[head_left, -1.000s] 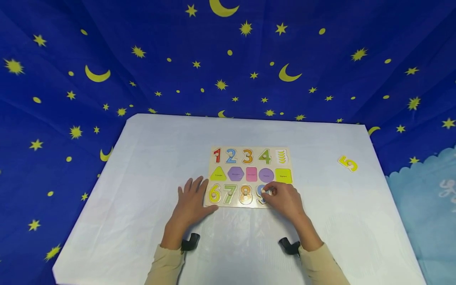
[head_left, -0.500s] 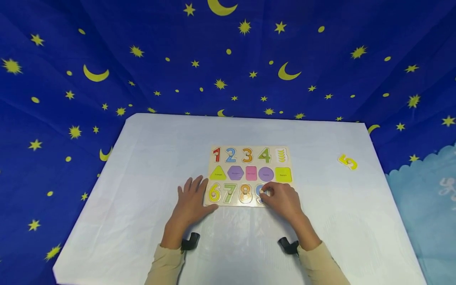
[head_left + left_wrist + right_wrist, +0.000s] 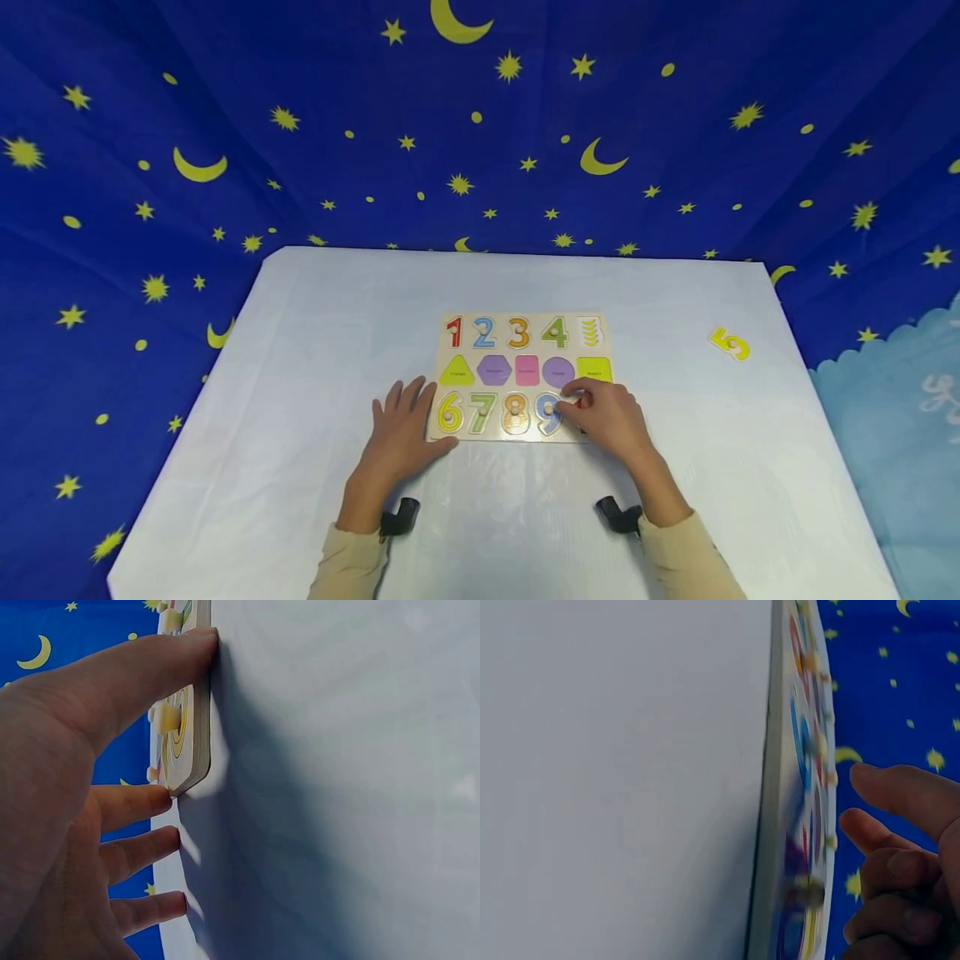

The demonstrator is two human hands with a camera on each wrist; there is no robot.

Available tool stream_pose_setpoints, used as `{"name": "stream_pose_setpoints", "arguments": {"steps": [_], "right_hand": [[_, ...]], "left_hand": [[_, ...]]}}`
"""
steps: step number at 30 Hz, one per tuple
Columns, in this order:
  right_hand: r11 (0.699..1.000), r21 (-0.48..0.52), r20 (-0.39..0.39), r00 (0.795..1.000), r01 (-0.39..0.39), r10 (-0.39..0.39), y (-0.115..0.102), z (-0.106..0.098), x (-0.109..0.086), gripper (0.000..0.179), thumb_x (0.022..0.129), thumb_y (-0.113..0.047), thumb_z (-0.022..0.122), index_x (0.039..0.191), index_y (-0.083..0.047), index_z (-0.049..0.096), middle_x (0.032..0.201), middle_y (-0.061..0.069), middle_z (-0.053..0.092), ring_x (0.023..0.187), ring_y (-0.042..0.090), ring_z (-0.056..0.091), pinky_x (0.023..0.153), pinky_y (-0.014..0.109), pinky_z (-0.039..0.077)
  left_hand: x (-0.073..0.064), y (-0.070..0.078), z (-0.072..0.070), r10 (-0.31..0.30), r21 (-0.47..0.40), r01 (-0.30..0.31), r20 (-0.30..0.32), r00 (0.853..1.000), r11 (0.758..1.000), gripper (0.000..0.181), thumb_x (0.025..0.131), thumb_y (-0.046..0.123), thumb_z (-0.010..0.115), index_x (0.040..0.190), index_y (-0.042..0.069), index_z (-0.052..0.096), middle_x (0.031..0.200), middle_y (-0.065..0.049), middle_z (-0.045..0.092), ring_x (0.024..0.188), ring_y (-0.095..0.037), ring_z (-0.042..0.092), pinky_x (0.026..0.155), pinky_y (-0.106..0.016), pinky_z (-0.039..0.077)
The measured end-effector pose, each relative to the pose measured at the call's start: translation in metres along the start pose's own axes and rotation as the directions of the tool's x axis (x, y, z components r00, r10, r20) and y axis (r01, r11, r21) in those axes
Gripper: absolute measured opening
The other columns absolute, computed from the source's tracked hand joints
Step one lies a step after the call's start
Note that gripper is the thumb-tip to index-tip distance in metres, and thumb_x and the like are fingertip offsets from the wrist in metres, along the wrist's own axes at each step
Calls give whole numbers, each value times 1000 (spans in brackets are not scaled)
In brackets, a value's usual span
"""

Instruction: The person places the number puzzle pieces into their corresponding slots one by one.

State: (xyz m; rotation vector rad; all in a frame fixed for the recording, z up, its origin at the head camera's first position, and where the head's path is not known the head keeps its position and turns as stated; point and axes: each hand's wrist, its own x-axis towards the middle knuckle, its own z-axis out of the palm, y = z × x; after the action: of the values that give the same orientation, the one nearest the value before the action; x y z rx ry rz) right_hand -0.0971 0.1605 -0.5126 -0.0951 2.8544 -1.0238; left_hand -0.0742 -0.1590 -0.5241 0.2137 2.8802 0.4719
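A wooden number puzzle board (image 3: pixel 491 436) lies on the white table, with knobbed number pieces in its top and bottom rows and coloured shapes between them. My left hand (image 3: pixel 397 425) rests at its lower left corner, fingers spread, the thumb (image 3: pixel 169 660) on the front edge. The blue 9 (image 3: pixel 547 403) sits in its slot. Just above and right of it hovers my right hand (image 3: pixel 613 417), holding nothing; its thumb and index finger (image 3: pixel 874 831) are apart, the other fingers curled. It partly hides a red piece at the lower right. A banana-pictured slot (image 3: pixel 592 332) shows at top right.
A yellow 5 piece (image 3: pixel 729 342) lies alone on the table (image 3: pixel 675 292) to the right of the board. Blue cloth (image 3: pixel 337 167) with moons and stars hangs behind and beside the table. Black wrist devices (image 3: pixel 400 517) sit under both forearms.
My right hand has let go of the 9's knob and moved slightly right. The 9, askew earlier, now lies in its slot. My left hand has stayed at the corner.
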Motion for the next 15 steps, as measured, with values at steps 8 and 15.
{"name": "stream_pose_setpoints", "arguments": {"steps": [8, 15], "right_hand": [[994, 69, -36, 996, -79, 82, 29, -29, 4, 29, 85, -32, 73, 102, -9, 71, 65, 1, 53, 57, 18, 47, 49, 31, 37], [985, 135, -56, 992, -108, 117, 48, -46, 5, 32, 86, -33, 72, 103, -6, 71, 72, 4, 58, 61, 19, 52, 50, 29, 41]], "left_hand": [[0, 1, -1, -6, -4, 6, 6, 1000, 1000, 96, 74, 56, 73, 149, 9, 34, 154, -14, 26, 141, -41, 13, 105, -70, 9], [0, 2, -2, -4, -10, 4, 2, 1000, 1000, 96, 74, 56, 74, 149, 9, 35, 154, -15, 26, 141, -42, 14, 105, -70, 9]]}}
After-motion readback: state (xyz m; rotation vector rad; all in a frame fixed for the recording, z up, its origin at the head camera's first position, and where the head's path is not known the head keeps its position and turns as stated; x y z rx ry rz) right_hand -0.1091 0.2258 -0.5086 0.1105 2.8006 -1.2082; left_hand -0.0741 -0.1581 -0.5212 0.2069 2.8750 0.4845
